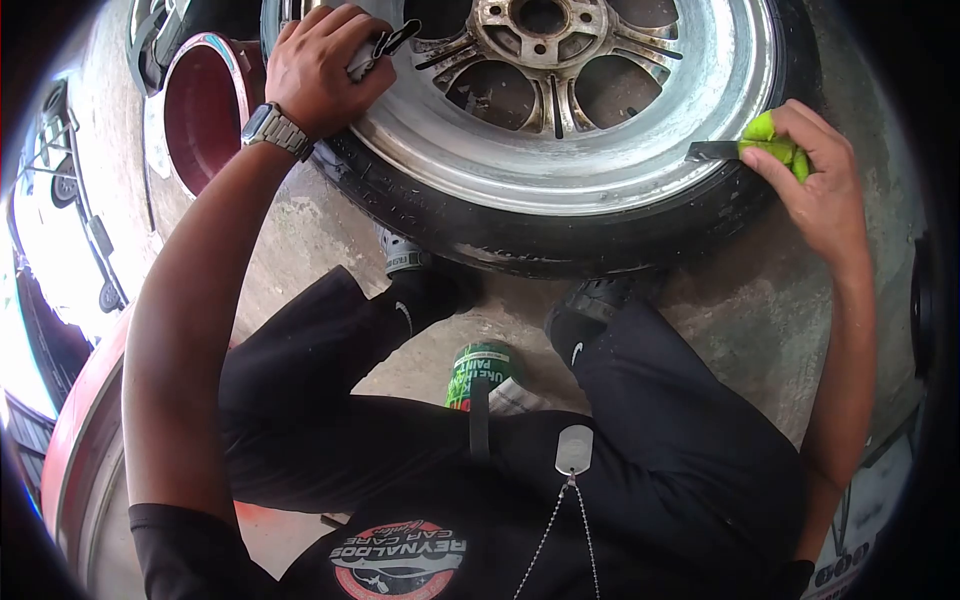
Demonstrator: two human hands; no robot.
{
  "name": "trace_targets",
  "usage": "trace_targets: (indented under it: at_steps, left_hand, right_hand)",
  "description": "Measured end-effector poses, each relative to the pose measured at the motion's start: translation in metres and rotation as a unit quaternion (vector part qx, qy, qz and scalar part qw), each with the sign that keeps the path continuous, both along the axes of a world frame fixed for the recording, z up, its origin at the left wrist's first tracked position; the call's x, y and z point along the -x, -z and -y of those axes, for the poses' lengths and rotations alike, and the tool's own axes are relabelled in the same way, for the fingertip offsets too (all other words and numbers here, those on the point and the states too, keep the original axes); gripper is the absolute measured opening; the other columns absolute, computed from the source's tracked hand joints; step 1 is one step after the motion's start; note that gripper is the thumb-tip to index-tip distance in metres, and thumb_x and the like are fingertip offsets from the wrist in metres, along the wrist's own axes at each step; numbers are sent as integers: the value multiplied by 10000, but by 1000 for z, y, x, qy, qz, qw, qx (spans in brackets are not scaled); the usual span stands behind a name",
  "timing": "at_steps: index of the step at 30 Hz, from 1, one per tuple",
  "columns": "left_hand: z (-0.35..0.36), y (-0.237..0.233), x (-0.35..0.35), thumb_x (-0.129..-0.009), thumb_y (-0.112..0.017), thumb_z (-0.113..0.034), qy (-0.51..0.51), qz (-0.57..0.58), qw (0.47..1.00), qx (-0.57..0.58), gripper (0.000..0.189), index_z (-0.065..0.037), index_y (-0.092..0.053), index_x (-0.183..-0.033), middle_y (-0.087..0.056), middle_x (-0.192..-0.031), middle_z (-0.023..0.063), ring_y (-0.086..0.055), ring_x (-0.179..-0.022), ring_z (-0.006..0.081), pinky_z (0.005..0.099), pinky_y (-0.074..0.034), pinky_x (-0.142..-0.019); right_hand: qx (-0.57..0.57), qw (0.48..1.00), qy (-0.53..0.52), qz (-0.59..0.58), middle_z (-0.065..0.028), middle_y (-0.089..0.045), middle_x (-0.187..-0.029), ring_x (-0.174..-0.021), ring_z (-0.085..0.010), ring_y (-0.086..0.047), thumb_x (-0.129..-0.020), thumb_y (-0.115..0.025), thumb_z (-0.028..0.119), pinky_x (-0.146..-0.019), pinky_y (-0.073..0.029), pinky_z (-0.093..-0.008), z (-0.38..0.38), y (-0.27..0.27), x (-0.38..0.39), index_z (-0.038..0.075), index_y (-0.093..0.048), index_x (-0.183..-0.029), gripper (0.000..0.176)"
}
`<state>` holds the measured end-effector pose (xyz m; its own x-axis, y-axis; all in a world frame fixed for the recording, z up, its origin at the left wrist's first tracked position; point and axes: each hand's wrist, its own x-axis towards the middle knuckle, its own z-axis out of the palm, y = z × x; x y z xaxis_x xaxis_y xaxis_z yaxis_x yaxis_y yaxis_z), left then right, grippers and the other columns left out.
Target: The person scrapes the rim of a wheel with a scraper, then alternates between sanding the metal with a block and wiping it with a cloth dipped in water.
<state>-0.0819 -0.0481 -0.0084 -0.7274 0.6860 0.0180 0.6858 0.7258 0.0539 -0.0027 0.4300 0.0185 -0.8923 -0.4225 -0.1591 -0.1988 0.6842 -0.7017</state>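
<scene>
A wheel rim (610,185) with a dull, whitish inner barrel lies inside a black tire (520,245) in front of me. My left hand (325,70), with a watch on the wrist, rests at the rim's upper left edge and grips a crumpled light cloth (364,62); a small black piece sticks out beside it. At the right edge of the rim, my right hand (815,170) pinches a bright green cloth (775,145) together with a flat dark blade (712,151). The blade's tip lies over the rim's lip.
A green paint can (485,362) stands on the floor between my legs, a light cloth (512,397) next to it. At the upper left is a red round container (205,120). Another reddish round object (75,450) is at the lower left. My shoes are below the tire.
</scene>
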Motion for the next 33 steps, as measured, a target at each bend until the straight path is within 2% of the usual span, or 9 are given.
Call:
trace_targets:
  at_steps: [2,3,7,11,27,33]
  left_hand:
    - [0,0,0,-820,-737,-210,-2,1,1000,1,291,-111,-757,-1092,-731,-1041,29,-694,-1019,270,414,-535,-935]
    - [0,1,0,-819,-738,-211,0,-3,1000,2,288,-113,-757,-1089,-731,-1038,27,-694,-1013,270,412,-536,-934]
    - [0,1,0,-818,-741,-215,-8,-2,1000,3,279,-121,-759,-1080,-732,-1035,22,-692,-1000,268,407,-536,-928]
    - [-1,0,0,-818,-742,-215,-9,0,1000,12,278,-122,-760,-1080,-732,-1035,19,-691,-993,266,408,-535,-926]
    - [0,0,0,-827,-747,-223,-2,1,1000,12,297,-122,-759,-1106,-733,-1055,22,-693,-1021,268,415,-532,-944]
    - [0,0,0,-823,-749,-224,-4,4,1000,10,305,-121,-758,-1110,-729,-1052,21,-692,-1035,269,419,-530,-946]
  right_hand:
    - [13,1000,-4,-20,-33,-609,-882,-777,-131,-541,-896,-814,60,-714,-431,-286,-12,9,4,-25,-677,-997,191]
    - [-26,1000,9,15,-33,-613,-894,-788,-127,-540,-895,-822,72,-726,-431,-283,-17,5,7,-28,-677,-1001,206]
    - [2,999,-3,39,-29,-617,-895,-804,-123,-549,-900,-813,70,-749,-435,-284,-10,3,4,-26,-691,-995,182]
    - [-27,998,-8,56,-36,-617,-901,-816,-123,-566,-903,-804,55,-761,-445,-283,-24,2,13,-24,-693,-996,165]
    - [-30,999,-12,1,-38,-576,-859,-785,-143,-553,-881,-810,59,-730,-435,-303,-16,1,15,-37,-683,-999,198]
    - [-49,999,-17,16,-56,-563,-846,-775,-157,-552,-877,-813,66,-726,-438,-316,-13,-5,20,-33,-679,-983,197]
